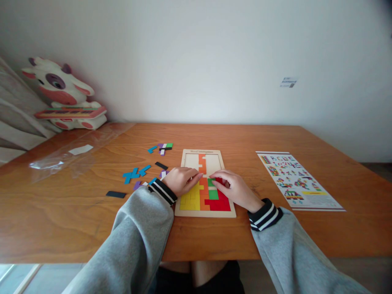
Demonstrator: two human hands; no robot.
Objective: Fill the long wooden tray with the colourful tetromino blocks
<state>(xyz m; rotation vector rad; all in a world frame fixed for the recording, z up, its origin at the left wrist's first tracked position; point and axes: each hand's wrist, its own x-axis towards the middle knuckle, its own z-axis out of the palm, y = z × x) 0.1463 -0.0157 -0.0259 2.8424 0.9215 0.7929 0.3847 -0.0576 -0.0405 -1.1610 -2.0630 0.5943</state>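
A wooden puzzle board (205, 214) lies flat before me, partly filled with yellow pieces (189, 200), an orange column (203, 195) and red pieces (221, 205). Over its left side is my left hand (183, 180), fingers closed together, tips by the orange column; whatever they may hold is hidden. My right hand (234, 188) reaches in from the right, its thumb and fingertips pinched at the upper end of a green puzzle piece (213, 194). That piece sits between orange and red. The board's bare upper part (211, 162) shows on both sides of the orange column.
Loose blue pieces (131, 176), black pieces (115, 194) and a small purple, white and green cluster (165, 147) lie left of the board. A printed pattern sheet (298, 179) is at right. Clear plastic wrapping (67, 157) and a cow-shaped toy keyboard (72, 98) stand far left.
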